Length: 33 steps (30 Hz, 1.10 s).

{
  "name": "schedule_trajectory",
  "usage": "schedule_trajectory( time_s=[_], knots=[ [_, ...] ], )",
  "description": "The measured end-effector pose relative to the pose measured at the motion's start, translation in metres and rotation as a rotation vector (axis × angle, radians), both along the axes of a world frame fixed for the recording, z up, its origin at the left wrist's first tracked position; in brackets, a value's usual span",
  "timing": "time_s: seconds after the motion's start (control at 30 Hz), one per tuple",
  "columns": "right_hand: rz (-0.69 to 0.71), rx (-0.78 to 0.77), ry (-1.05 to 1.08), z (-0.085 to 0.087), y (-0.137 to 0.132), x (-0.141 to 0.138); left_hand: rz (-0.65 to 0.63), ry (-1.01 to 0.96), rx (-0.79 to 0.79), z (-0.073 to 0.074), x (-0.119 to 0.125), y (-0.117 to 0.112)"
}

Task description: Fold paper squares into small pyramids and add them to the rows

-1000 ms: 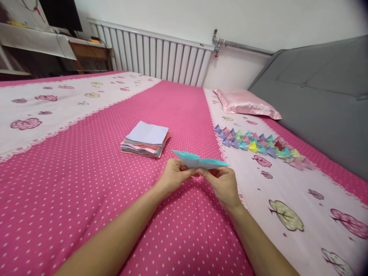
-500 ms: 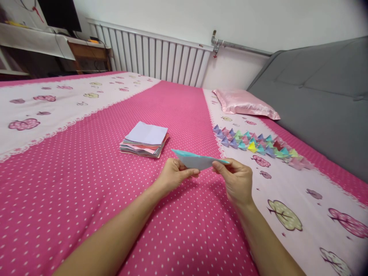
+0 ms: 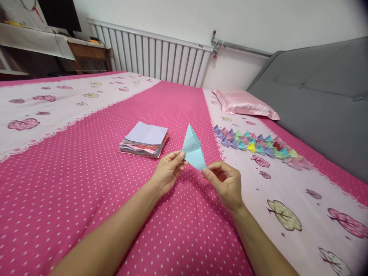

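Observation:
A light blue folded paper [image 3: 193, 150] stands upright as a pointed triangle above the pink dotted bedspread [image 3: 86, 184]. My left hand [image 3: 166, 172] pinches its left lower corner with thumb and fingers. At the paper's bottom tip, my right hand [image 3: 225, 184] pinches with thumb and forefinger. A stack of coloured square papers [image 3: 144, 143] with a pale lilac sheet on top lies just beyond my left hand. Several small folded paper shapes [image 3: 253, 143] in many colours lie in rows to the right.
A pink satin pillow [image 3: 245, 103] rests at the head of the bed against a grey padded headboard [image 3: 322, 96]. A white radiator [image 3: 155, 57] lines the far wall, with a shelf and dark furniture [image 3: 43, 38] at the far left.
The blue paper has turned from lying flat and wide between my hands to standing upright with its point up. My right hand has shifted left to its bottom tip.

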State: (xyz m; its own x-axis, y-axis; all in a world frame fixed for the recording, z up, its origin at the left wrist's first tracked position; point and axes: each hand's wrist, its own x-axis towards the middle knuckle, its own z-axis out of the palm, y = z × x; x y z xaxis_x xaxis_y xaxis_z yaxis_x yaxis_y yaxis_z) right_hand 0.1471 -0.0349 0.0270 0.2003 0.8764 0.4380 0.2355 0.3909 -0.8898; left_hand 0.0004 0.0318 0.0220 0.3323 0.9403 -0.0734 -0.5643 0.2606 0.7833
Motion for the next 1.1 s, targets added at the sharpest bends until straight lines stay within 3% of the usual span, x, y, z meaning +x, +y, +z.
schedule_trajectory(
  time_s=[0.2, 0.43, 0.67, 1.1],
  knots=[
    [0.278, 0.003, 0.027, -0.002, -0.0035, -0.002, -0.091, -0.019, 0.016, 0.0, -0.0016, -0.0003],
    [0.102, 0.004, 0.218, -0.0033, 0.0023, -0.001, -0.188, 0.069, 0.053, -0.0029, -0.0011, -0.0033],
    [0.086, -0.001, 0.32, 0.0029, 0.0023, 0.0003, -0.289, 0.216, 0.094, -0.0041, -0.0001, -0.008],
    [0.061, -0.045, 0.299, 0.0024, 0.0033, -0.0004, -0.309, 0.264, 0.106, -0.0069, -0.0007, -0.0078]
  ],
)
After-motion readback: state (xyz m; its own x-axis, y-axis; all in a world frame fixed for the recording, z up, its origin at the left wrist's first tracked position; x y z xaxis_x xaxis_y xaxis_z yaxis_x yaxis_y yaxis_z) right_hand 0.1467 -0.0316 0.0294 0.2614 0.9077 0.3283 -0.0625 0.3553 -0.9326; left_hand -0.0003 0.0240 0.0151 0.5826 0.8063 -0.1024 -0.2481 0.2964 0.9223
